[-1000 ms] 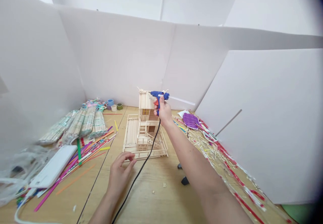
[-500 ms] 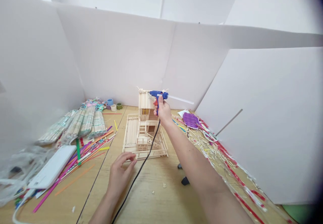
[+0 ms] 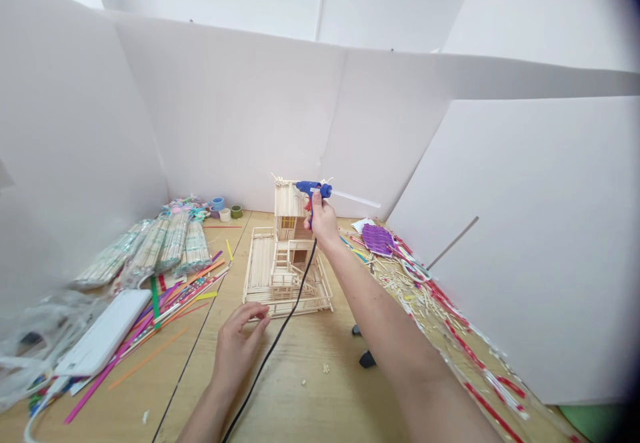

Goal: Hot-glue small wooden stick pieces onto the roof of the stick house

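My right hand is wrapped round the handle of a blue glue gun. Its nozzle points left over the roof of a small model house made of thin wooden sticks, and a clear glue stick juts from its back end. Whether the nozzle touches the roof, I cannot tell. From the handle a black cord runs down in front of the model. At the front left corner of the stick base, my left hand rests on the table, fingers curved, a small gap between thumb and fingertips.
Bagged bundles of sticks, coloured strips and a white power bank-like box lie on the left. Tape rolls stand behind them. On the right are a purple woven piece and scattered stick bits. White panels enclose the table.
The glue gun has shifted very slightly left and down along the roof. My left hand stays in nearly the same place.
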Motion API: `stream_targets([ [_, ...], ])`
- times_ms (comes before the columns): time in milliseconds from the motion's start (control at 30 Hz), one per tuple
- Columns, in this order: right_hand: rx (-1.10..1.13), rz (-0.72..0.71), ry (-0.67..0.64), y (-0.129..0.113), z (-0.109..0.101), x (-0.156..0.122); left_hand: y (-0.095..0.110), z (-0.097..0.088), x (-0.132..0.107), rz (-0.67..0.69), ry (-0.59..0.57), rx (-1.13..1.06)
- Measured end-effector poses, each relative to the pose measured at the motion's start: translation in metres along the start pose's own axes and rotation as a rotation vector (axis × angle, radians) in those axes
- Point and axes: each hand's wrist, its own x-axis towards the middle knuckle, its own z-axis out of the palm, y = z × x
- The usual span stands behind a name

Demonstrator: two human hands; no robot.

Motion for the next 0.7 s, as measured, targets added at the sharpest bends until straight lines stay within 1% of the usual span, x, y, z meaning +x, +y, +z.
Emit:
stream_targets([
  [233, 0.021, 0.019, 0.008, 0.0004, 0.0002, 0.0012, 0.0047, -0.0008, 0.0016, 0.009, 0.000, 0.013],
  [467, 0.019, 0.034, 0.015, 0.0005, -0.0009, 0.0012, 0.0032, -0.0003, 0.0007, -0.010, -0.008, 0.007],
  [700, -0.008, 0.033, 0.003, -0.0010, -0.0007, 0.0006, 0.0041, -0.0002, 0.0008, 0.007, -0.007, 0.002],
])
